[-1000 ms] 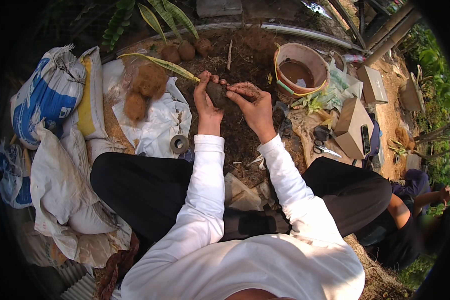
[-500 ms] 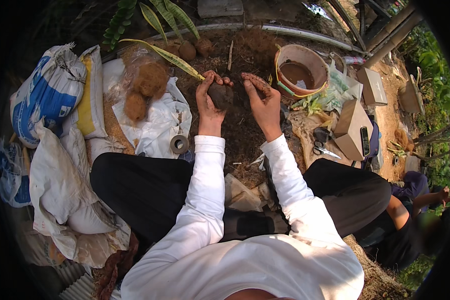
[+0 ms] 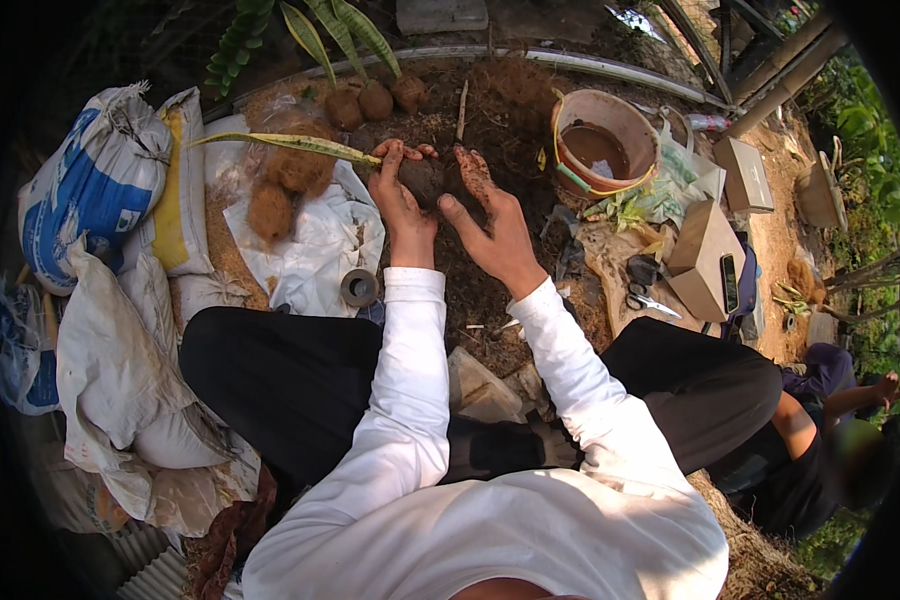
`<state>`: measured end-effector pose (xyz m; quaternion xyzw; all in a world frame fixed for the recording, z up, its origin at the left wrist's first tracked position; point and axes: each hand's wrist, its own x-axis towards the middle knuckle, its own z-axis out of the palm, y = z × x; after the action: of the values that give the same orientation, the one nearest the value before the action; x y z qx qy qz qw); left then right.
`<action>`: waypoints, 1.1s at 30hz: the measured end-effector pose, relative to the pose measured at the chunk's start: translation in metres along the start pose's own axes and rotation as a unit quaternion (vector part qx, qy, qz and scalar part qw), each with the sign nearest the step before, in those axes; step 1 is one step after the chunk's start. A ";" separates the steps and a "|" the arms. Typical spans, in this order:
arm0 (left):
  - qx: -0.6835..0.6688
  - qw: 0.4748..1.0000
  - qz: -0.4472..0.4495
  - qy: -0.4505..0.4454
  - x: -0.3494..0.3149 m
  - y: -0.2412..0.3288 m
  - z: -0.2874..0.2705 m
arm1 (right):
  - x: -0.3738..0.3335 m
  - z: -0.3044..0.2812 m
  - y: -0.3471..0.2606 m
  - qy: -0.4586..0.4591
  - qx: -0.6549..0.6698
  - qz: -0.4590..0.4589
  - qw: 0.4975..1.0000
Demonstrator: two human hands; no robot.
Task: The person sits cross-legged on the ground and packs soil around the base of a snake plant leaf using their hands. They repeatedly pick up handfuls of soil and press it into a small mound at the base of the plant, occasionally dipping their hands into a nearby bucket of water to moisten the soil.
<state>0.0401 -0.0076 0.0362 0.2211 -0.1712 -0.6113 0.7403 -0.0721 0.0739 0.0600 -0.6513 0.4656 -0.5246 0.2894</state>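
Observation:
My left hand (image 3: pixel 406 215), its fingers muddy, cups a dark ball of soil (image 3: pixel 425 181) from the left side. A long green leaf with yellow edges (image 3: pixel 300 144) sticks out of the ball to the left, past my fingers. My right hand (image 3: pixel 497 228) is on the other side of the ball, its muddy fingers stretched out and the thumb apart. Whether its thumb touches the ball I cannot tell. Beyond my hands stand several brown fibre-wrapped balls (image 3: pixel 375 102), with similar upright leaves above them.
Right of my hands stands a bucket (image 3: pixel 567 150) with muddy water. Scissors (image 3: pixel 653 302), cardboard boxes (image 3: pixel 703 262) and a phone (image 3: pixel 730 283) lie farther right. On the left are brown fibre clumps (image 3: pixel 300 165), a tape roll (image 3: pixel 359 288) and sacks (image 3: pixel 95 195). Another person (image 3: pixel 795 425) sits at lower right.
The ball has turned in my left hand, so its leaf has swung down toward horizontal left. My right hand has moved left, closer to the ball, with its fingers spreading.

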 end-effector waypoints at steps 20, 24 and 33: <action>0.088 0.995 0.047 0.015 0.004 0.005 -0.011 | -0.003 0.012 0.006 -0.019 -0.043 -0.037 0.998; 0.063 0.997 0.032 0.028 0.011 -0.002 -0.023 | -0.005 0.021 0.003 -0.037 -0.081 -0.049 0.995; -0.066 0.997 -0.032 -0.038 0.001 0.005 -0.018 | -0.008 0.019 0.005 -0.014 0.051 -0.031 0.998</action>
<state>0.0543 -0.0052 0.0235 0.1540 -0.1513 -0.6526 0.7263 -0.0557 0.0771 0.0473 -0.6571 0.4134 -0.5476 0.3123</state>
